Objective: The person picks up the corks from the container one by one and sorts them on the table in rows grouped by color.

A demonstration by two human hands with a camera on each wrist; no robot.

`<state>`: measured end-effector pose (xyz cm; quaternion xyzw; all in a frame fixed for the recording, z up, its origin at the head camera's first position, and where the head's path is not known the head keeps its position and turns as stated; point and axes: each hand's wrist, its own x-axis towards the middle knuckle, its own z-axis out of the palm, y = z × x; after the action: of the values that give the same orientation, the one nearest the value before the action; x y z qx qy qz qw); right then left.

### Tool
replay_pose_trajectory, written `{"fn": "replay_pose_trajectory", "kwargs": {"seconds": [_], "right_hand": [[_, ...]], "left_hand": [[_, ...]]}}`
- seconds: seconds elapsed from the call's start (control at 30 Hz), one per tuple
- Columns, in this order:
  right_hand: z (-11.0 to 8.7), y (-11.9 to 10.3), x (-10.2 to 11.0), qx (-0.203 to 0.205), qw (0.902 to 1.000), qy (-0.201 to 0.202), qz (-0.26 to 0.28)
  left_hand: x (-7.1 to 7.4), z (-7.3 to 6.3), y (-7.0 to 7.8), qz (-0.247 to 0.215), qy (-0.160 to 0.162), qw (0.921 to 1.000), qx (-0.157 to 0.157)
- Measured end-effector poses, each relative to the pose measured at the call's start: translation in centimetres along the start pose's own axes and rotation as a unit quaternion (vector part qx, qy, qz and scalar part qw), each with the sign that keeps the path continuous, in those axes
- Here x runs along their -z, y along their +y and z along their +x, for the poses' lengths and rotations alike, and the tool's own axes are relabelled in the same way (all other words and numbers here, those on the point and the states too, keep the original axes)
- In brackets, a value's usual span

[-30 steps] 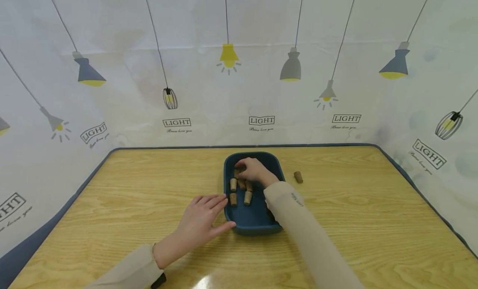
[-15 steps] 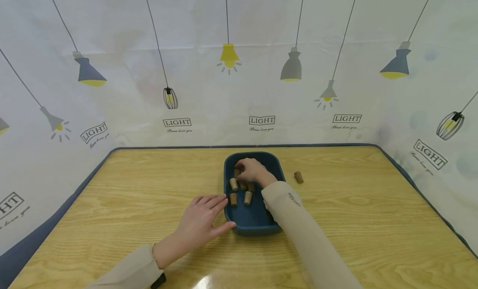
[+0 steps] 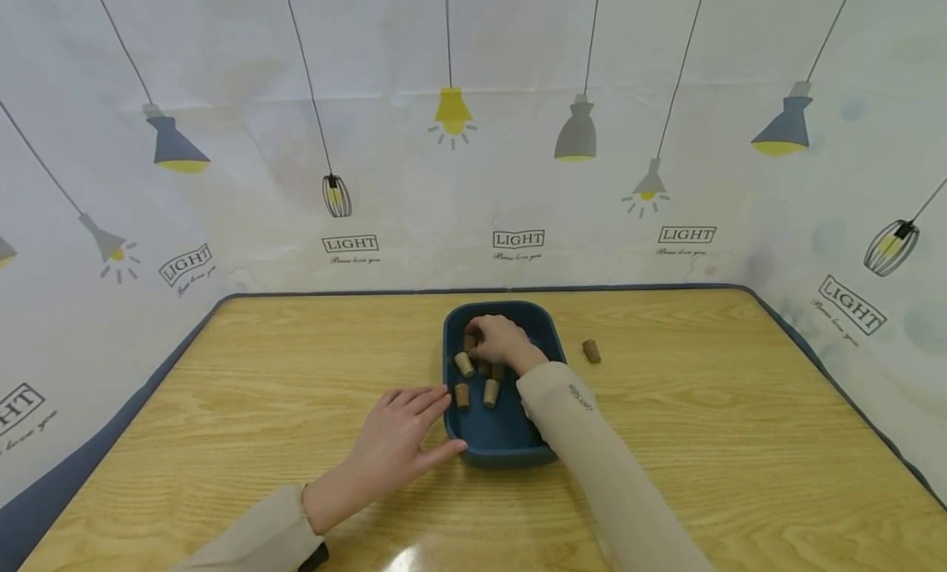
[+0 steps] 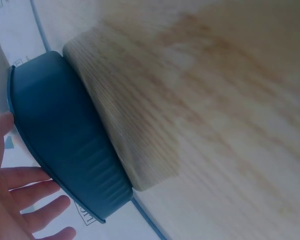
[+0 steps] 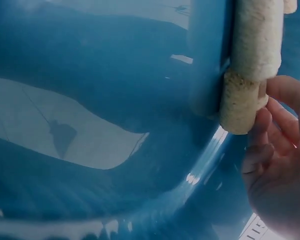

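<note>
A dark blue rectangular tub [image 3: 503,432] stands on the wooden table with several tapered corks in it. My left hand [image 3: 403,432] lies against its near left side, fingers spread; in the left wrist view the fingertips are at the rim of the tub [image 4: 65,130]. Inside the far left part, my right hand [image 3: 501,339] pinches a cork [image 3: 470,342] between thumb and fingers. In the right wrist view, two pale corks [image 5: 239,102] line up along the tub wall by my right hand [image 5: 280,155]. Nearer me lie a light cork [image 3: 491,393] and a browner cork [image 3: 462,396].
One brown cork [image 3: 591,351] lies on the table [image 3: 703,416] to the right of the tub. A pale cloth backdrop [image 3: 414,169] printed with hanging lamps surrounds the table at the back and sides.
The light cork at the left of the tub has tipped from nearly straight to slanting. Corks under my right hand have shifted slightly. My left hand has stayed in place.
</note>
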<state>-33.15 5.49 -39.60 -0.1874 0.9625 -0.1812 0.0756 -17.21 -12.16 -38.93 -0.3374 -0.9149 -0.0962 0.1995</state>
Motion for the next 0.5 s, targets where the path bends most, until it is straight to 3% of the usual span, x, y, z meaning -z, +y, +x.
{"fn": "replay_pose_trajectory", "kwargs": {"seconds": [0.3, 0.5], "right_hand": [[-0.4, -0.5, 1.8, 0.033, 0.9994, -0.008, -0.008], [-1.0, -0.8, 3.7, 0.091, 0.9952, -0.029, -0.021]], "left_hand": [[0.0, 0.1, 0.0, 0.006, 0.005, 1.0000, -0.002], [0.0, -0.1, 0.0, 0.009, 0.005, 0.9999, -0.003]]}}
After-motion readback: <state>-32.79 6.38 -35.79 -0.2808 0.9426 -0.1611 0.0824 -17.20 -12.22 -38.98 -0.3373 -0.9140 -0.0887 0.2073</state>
